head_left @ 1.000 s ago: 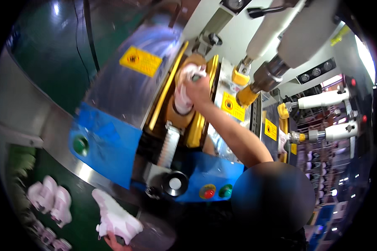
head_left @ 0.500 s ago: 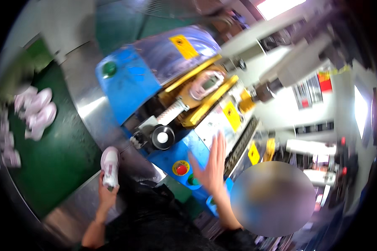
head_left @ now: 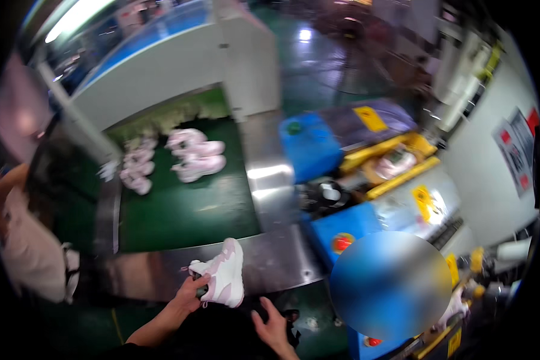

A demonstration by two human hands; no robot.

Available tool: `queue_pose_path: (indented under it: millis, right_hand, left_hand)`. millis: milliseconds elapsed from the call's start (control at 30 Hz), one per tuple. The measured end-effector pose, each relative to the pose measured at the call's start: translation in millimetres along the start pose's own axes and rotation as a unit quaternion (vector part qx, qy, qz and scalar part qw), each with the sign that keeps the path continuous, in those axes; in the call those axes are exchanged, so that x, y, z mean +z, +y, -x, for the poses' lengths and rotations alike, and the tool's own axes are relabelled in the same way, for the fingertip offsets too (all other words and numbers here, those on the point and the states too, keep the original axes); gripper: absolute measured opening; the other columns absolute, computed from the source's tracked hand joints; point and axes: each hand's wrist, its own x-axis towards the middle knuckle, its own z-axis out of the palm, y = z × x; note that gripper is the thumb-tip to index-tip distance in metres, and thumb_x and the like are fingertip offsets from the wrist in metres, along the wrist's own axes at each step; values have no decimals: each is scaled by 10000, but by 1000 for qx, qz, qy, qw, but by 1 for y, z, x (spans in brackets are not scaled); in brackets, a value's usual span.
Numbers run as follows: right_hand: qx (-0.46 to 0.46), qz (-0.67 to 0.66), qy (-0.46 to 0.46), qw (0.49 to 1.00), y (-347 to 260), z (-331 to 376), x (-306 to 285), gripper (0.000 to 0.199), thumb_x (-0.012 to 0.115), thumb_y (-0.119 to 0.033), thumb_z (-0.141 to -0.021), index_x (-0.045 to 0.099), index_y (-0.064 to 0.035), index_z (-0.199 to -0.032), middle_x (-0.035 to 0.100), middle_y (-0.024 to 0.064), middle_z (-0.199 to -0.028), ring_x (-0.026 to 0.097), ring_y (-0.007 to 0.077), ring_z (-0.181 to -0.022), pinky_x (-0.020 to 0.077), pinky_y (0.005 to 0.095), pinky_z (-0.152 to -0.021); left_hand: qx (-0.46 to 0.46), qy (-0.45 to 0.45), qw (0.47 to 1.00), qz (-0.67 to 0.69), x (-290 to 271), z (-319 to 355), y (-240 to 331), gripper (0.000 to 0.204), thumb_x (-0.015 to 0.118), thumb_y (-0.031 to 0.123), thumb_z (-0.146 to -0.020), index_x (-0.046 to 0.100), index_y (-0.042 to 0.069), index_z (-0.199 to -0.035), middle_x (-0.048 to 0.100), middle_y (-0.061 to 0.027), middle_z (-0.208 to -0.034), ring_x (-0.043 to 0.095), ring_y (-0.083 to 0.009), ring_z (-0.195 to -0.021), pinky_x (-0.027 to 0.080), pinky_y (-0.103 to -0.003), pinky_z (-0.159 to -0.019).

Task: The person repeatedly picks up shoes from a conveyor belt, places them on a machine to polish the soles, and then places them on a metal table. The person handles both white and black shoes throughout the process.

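Observation:
A pink and white sneaker (head_left: 227, 273) is in my left hand (head_left: 190, 294), whose fingers are closed around its ankle opening; the sole faces right. To the right of the shoe and apart from it, my right hand (head_left: 272, 324) is low in the picture with thumb and fingers apart and nothing in it. Both are close to the near metal edge (head_left: 276, 258) of a green conveyor belt (head_left: 204, 225). Another pink shoe (head_left: 397, 163) sits clamped between yellow bars in the blue machine (head_left: 311, 147) at the right.
Several pink shoes (head_left: 199, 157) stand on the belt, with more pink shoes (head_left: 138, 168) along its left side. A white housing with a bristle curtain (head_left: 162, 120) spans the belt's far end. At the left edge a person (head_left: 33, 246) stands in light clothing. A red button (head_left: 342, 242) is on the machine.
The view has swung left toward the belt. My left hand has turned the sneaker onto its side near my body. My right hand has dropped from in front of the machine.

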Motion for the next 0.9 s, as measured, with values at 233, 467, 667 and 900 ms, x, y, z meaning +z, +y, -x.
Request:
queue_pose_path:
  millis: [233, 467, 667, 900]
  right_hand:
    - [46, 41, -48, 997, 17, -20, -8, 322, 638, -45, -948, 603, 38, -1257, 693, 117, -1158, 656, 165, -1025, 532, 311, -893]
    - [90, 22, -78, 993, -84, -174, 153, 547, 703, -70, -915, 477, 70, -1394, 630, 188, -1297, 620, 276, -1200, 482, 384, -1041]
    - [-9, 221, -354, 909, -239, -445, 531, 1026, 781, -469, -842, 265, 79, -1539, 350, 292, -1572, 356, 362, -1472, 334, 413, -1185]
    - [-237, 477, -133, 836, -175, -617, 819, 615, 844, -299, -743, 502, 34, -1130, 697, 222, -1043, 717, 350, -937, 584, 428, -809]
  left_hand:
    - [214, 275, 918, -191, -213, 24, 44, 650, 775, 44, -827, 438, 15, -1381, 618, -136, -1204, 608, -258, -1147, 525, -420, -974]
    - [314, 259, 879, -247, -307, -49, 121, 810, 810, 144, -835, 360, -29, -1487, 461, -213, -1485, 451, -304, -1394, 345, -418, -1170]
    - [379, 350, 643, -566, -463, -254, 268, 679, 671, 249, -938, 382, -29, -1485, 396, -233, -1546, 356, -404, -1453, 219, -525, -1224]
    - [385, 379, 592, -598, -520, -390, 352, 453, 647, 188, -926, 583, 8, -1337, 496, -148, -1507, 450, -309, -1407, 292, -510, -1184]
